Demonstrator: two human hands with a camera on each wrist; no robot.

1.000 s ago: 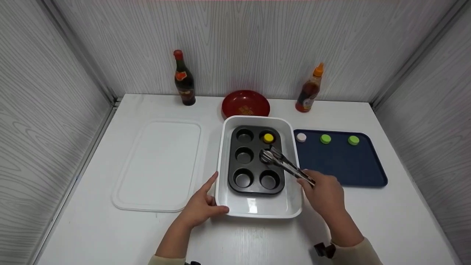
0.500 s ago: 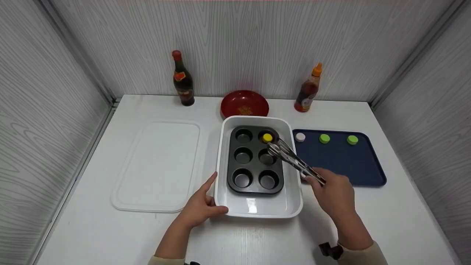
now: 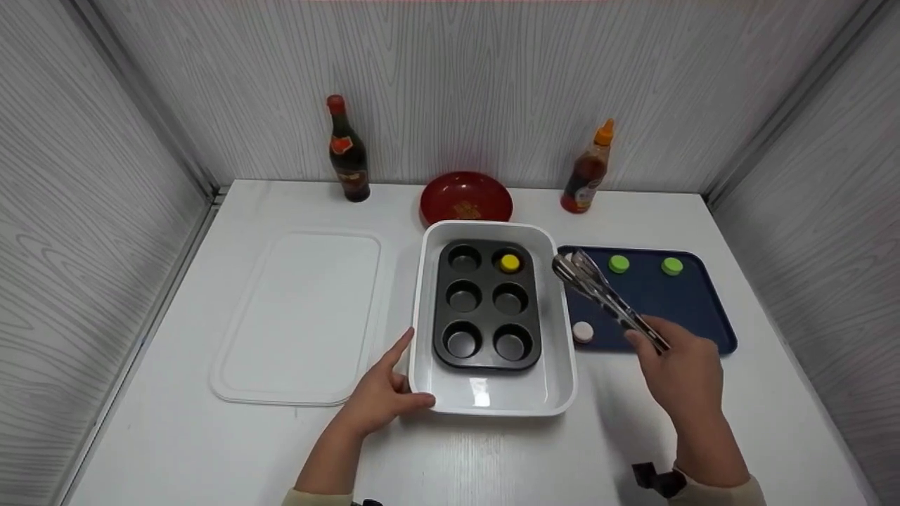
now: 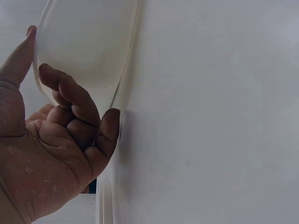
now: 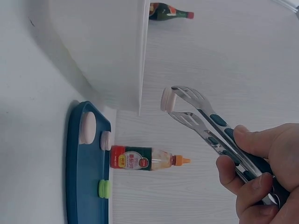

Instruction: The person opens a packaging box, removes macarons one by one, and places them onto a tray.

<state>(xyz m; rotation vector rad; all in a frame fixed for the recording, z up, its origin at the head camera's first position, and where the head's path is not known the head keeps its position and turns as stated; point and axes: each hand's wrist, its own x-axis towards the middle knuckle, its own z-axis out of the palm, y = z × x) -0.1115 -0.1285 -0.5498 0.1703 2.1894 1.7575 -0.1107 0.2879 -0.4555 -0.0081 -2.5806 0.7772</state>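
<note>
Overhead, the right hand point(image 3: 685, 376) grips the steel tongs point(image 3: 605, 299); their tips, which hovered over the six-cup black muffin tin point(image 3: 485, 304) a second ago, now hang over the dark blue tray point(image 3: 692, 309). Two green caps point(image 3: 619, 263) and one pale cap point(image 3: 583, 331) lie there, the pale one shifted nearer. One yellow cap point(image 3: 510, 263) sits in the tin.

Left wrist view: left hand point(image 4: 51, 140), fingers curled, holds the white dish point(image 4: 88, 51) rim.

Right wrist view: the tongs' tips pinch a pale cap point(image 5: 167, 99).
</note>
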